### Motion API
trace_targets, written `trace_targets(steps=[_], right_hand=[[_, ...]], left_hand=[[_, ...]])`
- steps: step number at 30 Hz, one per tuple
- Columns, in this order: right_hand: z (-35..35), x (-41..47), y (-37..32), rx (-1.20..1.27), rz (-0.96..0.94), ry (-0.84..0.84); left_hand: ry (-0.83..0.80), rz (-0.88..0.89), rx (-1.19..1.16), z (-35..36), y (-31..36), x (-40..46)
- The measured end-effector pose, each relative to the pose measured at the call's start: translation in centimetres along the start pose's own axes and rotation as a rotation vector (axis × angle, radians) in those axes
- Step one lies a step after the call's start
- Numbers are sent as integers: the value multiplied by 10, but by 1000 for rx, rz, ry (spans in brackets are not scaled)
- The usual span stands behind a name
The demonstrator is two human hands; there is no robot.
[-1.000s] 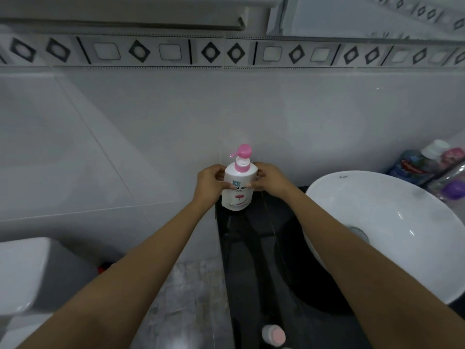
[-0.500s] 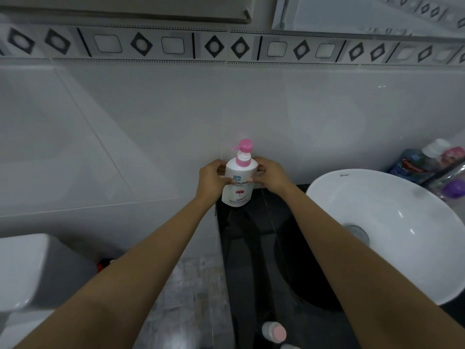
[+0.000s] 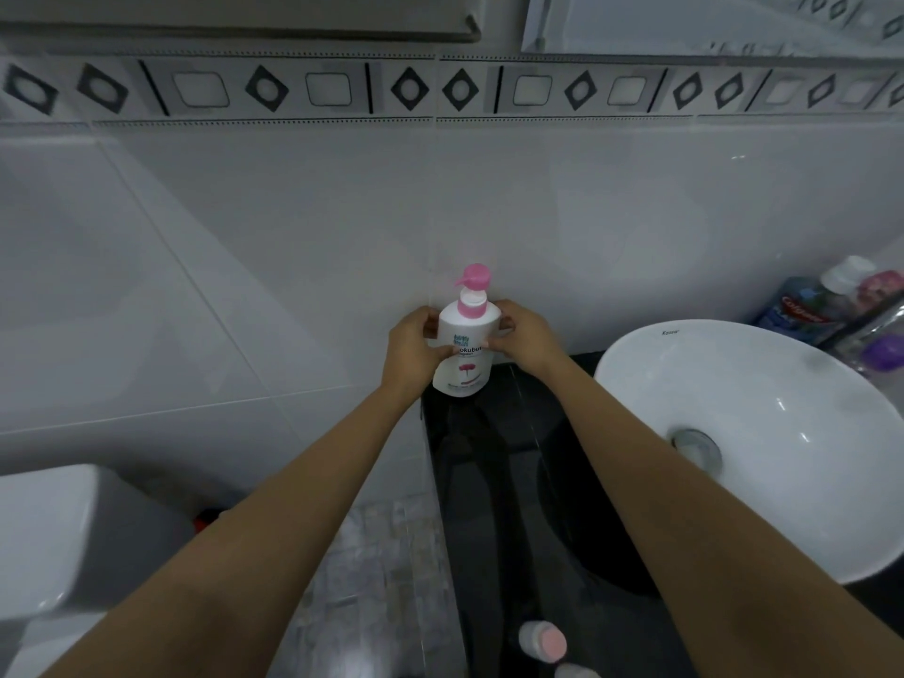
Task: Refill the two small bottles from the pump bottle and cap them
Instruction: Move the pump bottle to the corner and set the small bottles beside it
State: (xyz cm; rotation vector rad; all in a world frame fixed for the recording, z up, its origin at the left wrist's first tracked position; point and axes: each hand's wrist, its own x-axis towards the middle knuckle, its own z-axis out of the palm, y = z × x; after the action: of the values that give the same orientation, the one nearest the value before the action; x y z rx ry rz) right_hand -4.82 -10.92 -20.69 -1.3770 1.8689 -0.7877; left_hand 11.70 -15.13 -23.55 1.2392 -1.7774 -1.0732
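Observation:
A white pump bottle (image 3: 464, 352) with a pink pump head stands at the far end of the black counter (image 3: 528, 482), against the tiled wall. My left hand (image 3: 411, 352) grips its left side and my right hand (image 3: 521, 335) grips its right side. One small bottle (image 3: 543, 641) with a pink cap stands at the counter's near edge. The top of a second small bottle (image 3: 577, 671) peeks in at the bottom of the frame, mostly cut off.
A white basin (image 3: 763, 433) fills the right of the counter. Behind it stand a mouthwash bottle (image 3: 807, 305) and other toiletries (image 3: 880, 345). A white toilet tank (image 3: 54, 535) is at lower left, with tiled floor (image 3: 372, 570) beside the counter.
The view has tilted slightly, so the pump bottle and hands sit a little higher in frame. Both hands stay on the pump bottle at the wall.

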Motion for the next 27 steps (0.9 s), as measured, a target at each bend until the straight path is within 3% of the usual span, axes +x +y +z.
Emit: trace_targets(steps=[10,20,27], right_hand=[[-9,-43,15,48,152,65],[-14,-205,32,93,247,202],[4,-319,63,204,392,376]], left_hand=[[-4,-35,56,-11,-9,-25],[-797,37,-116,15,23,-129],[-1081,82,-70,47,6,-188]])
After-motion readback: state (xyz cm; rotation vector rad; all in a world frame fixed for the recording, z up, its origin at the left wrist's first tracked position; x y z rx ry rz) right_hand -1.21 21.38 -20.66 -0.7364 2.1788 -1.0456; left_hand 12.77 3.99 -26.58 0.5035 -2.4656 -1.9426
